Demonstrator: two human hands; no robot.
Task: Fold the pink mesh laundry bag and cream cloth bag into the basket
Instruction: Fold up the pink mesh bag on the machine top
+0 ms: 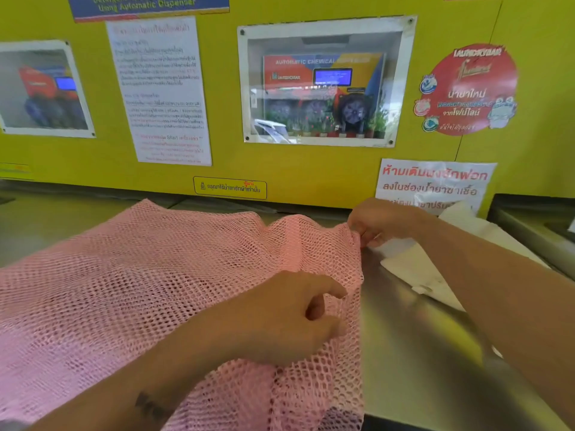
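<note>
The pink mesh laundry bag (140, 290) lies spread across the steel counter, filling the left and middle of the view. My right hand (382, 222) pinches its far right corner. My left hand (280, 318) rests on the bag near its right edge, with the thumb and fingers closing on the mesh there. The cream cloth bag (429, 269) lies flat on the counter to the right, partly under my right forearm. No basket is in view.
The steel counter (413, 353) runs along a yellow wall (280, 169) covered with posters and a windowed dispenser panel (323, 85). A raised metal ledge (535, 231) stands at the far right. The counter's front edge is at the bottom right.
</note>
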